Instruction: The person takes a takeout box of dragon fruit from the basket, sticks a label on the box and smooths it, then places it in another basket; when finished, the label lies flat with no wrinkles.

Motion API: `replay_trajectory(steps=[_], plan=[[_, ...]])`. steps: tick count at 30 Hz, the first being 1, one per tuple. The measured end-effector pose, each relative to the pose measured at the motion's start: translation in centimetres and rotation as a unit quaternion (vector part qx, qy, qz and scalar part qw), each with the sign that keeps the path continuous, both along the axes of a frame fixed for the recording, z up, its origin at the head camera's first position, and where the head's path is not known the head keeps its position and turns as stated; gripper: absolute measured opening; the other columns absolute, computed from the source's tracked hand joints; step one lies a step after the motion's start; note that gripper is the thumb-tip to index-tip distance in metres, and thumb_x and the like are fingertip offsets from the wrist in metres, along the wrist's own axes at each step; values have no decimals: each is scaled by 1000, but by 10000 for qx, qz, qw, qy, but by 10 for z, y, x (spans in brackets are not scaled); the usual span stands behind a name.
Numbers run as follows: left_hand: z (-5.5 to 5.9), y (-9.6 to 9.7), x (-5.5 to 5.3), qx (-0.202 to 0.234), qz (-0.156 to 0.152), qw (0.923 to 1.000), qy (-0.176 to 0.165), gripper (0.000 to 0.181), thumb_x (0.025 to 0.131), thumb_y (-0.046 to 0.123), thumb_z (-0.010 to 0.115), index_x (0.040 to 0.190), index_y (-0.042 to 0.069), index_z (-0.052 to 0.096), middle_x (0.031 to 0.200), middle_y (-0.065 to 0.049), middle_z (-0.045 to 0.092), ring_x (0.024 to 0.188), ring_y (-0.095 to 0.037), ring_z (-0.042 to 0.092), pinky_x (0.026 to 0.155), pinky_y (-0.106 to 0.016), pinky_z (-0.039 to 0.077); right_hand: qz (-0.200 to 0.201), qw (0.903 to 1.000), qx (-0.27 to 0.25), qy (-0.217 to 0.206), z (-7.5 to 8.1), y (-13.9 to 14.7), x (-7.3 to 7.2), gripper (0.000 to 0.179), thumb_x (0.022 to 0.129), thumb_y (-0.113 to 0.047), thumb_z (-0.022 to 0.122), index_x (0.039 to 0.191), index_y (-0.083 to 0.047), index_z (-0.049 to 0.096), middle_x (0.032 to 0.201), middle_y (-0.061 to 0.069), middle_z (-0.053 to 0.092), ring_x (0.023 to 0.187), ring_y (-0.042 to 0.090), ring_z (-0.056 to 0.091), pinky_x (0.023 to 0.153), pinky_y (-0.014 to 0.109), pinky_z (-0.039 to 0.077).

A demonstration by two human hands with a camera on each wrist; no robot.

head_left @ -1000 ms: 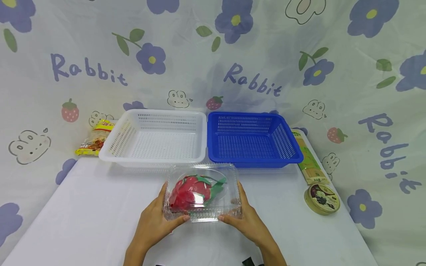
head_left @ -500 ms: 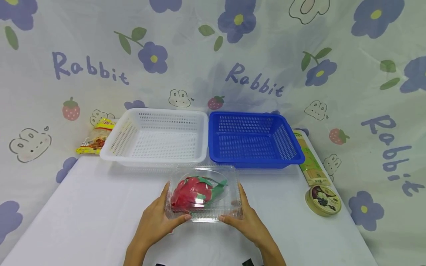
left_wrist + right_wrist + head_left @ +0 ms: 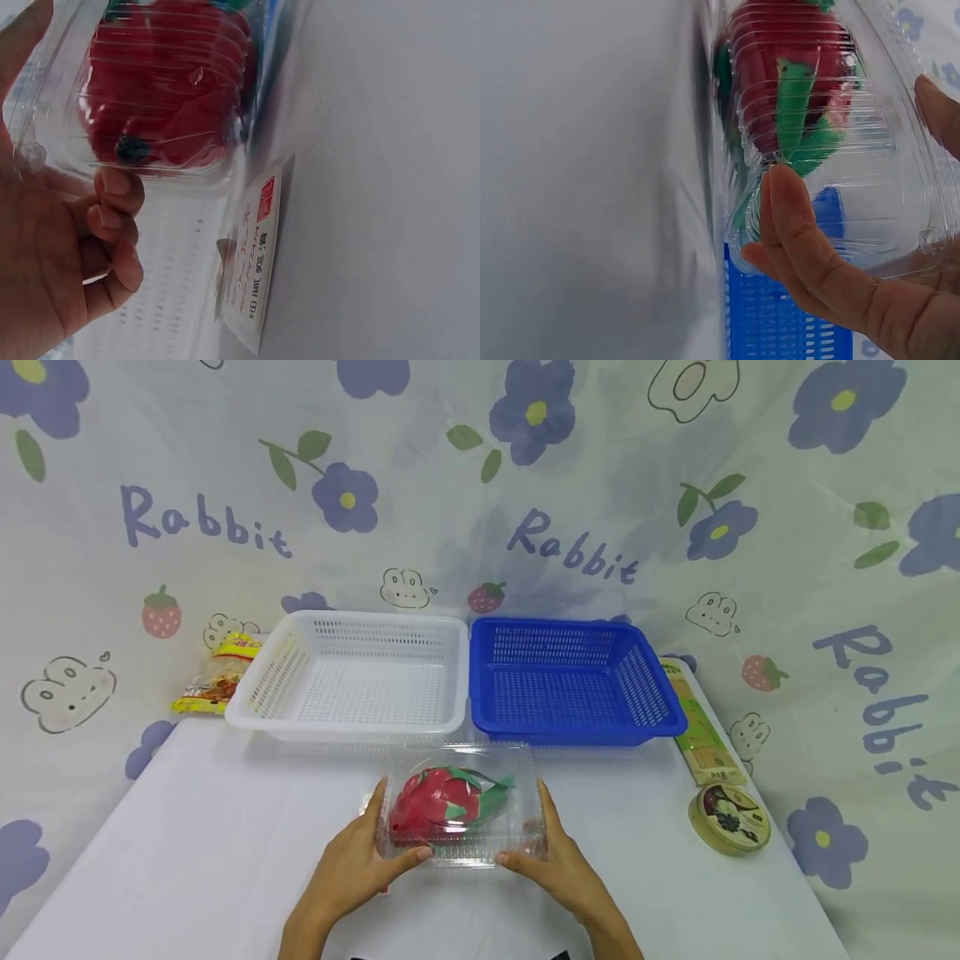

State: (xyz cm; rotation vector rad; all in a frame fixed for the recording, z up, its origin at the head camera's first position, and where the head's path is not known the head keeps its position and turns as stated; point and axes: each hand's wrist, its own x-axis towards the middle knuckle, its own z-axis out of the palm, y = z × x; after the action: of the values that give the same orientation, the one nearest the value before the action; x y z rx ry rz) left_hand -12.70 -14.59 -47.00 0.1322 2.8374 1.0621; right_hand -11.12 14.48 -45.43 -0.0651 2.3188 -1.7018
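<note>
A cloth backdrop (image 3: 442,502) printed with purple flowers, strawberries, cartoon rabbit faces and the word "Rabbit" hangs behind a white-covered table (image 3: 187,843), forming a small, tidy indoor tabletop set; whether it stands in a home or a studio cannot be told. Household and grocery goods fill the scene: a white plastic basket (image 3: 345,727) beside a blue plastic basket (image 3: 577,732), a yellow-trimmed food bag (image 3: 213,681), a green packet (image 3: 702,727), a round tin (image 3: 729,818) and a clear clamshell box (image 3: 513,827).

Flower-printed pale cloth (image 3: 427,510) behind a white-covered table (image 3: 187,852)
</note>
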Motion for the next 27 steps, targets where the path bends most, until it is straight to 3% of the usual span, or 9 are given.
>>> replay_trajectory(steps=[5,12,16,27], plan=[[-3,0,0,-47,9,9999,99,114,75,70,71,160,15,18,114,-11,64,73,-10,60,80,-41,53,-5,10000,-28,36,-3,1,0,113,84,-28,79,160,-24,-3,144,38,39,121,47,55,89,64,49],[-6,1,0,-19,-15,9998,203,114,76,70,71,160,15,18,141,-22,54,112,-34,63,91,-56,52,37,10000,-42,63,-7,3,-2,112,84,-26,79,160,-26,-3,145,39,38,118,45,57,90,62,50],[-6,3,1,20,-48,9999,135,115,75,71,70,160,17,15,145,-23,50,125,-43,56,93,-62,49,44,10000,3,8,-9,6,-4,112,84,-28,80,160,-29,-3,146,39,37,118,43,58,91,63,49],[-2,5,7,-43,-138,9999,-61,118,74,74,69,161,22,9,148,-19,48,122,-41,58,94,-59,49,-213,9997,-121,-62,-16,7,-2,112,82,-24,82,160,-36,3,151,34,32,131,50,44,98,68,42]])
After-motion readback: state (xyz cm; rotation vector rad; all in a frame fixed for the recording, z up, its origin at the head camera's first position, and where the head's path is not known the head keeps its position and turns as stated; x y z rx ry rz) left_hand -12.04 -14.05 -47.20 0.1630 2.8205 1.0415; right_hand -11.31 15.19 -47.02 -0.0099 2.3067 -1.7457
